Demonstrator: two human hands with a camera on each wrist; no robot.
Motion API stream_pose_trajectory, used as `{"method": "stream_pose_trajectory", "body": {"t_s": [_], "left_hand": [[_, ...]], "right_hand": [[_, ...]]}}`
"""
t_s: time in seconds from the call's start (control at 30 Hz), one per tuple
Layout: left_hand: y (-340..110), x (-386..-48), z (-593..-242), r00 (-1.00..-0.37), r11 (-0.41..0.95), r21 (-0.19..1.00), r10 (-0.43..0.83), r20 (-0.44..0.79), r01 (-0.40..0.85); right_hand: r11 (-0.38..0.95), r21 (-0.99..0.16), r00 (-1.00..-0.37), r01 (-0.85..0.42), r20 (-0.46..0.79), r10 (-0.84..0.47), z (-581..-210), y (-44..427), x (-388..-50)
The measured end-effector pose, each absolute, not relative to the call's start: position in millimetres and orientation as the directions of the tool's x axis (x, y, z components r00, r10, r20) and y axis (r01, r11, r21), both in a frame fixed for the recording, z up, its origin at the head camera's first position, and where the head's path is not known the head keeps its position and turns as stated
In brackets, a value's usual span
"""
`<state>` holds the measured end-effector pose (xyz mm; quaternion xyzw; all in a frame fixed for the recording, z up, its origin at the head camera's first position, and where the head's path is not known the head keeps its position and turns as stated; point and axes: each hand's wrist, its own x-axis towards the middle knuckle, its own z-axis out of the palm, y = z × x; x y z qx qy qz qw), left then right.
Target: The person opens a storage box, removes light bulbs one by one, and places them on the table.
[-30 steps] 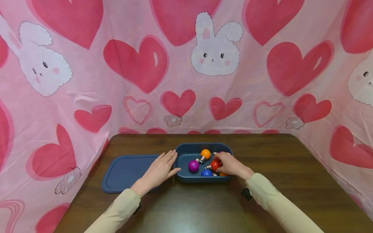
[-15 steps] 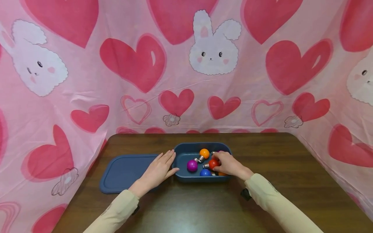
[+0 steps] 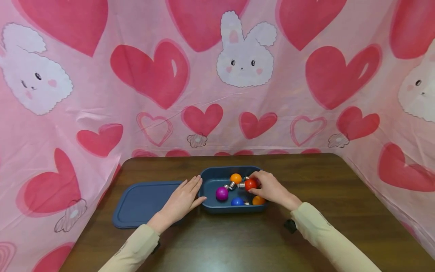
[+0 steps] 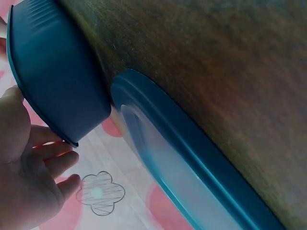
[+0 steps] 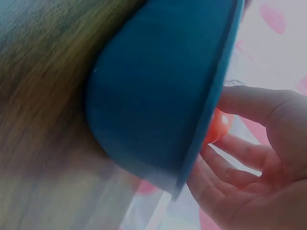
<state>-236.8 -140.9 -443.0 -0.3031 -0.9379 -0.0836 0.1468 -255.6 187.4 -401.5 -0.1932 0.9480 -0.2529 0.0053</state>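
Observation:
A blue container [image 3: 234, 209] on the table holds several coloured bulbs, among them a purple one [image 3: 222, 193], a blue one [image 3: 237, 201] and two orange ones. At its right end my right hand [image 3: 272, 189] pinches a red bulb [image 3: 250, 184] between thumb and fingers. The right wrist view shows the red bulb [image 5: 220, 126] just past the container's rim, in the fingers of the right hand [image 5: 268, 158]. My left hand [image 3: 179, 202] rests with straight fingers against the container's left rim. In the left wrist view the left hand [image 4: 33, 167] touches that rim.
A flat blue lid [image 3: 146, 204] lies on the wooden table [image 3: 217, 241] left of the container, partly under the left hand and forearm. A pink cloth [image 3: 204, 90] with hearts and rabbits hangs behind the table and at its sides.
My right hand has risen slightly with the red bulb, and more of the orange bulb below it shows. The left hand keeps its place at the rim. The whole head view has shifted a little.

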Motion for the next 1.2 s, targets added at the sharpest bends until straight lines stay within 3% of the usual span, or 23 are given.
{"method": "stream_pose_trajectory", "body": {"t_s": [0.6,1.2], "left_hand": [[-141.1,-236.5,-442.3,-0.782,0.809,0.065,0.541,0.309,0.585],[-141.0,-235.7,-443.3,-0.785,0.811,0.075,0.531,0.318,0.58]], "right_hand": [[0.781,-0.486,-0.919,-0.391,0.245,-0.308,-387.6,216.8,-248.4],[0.797,-0.501,-0.923,-0.338,0.343,-0.176,-393.1,250.7,-244.7]]}}
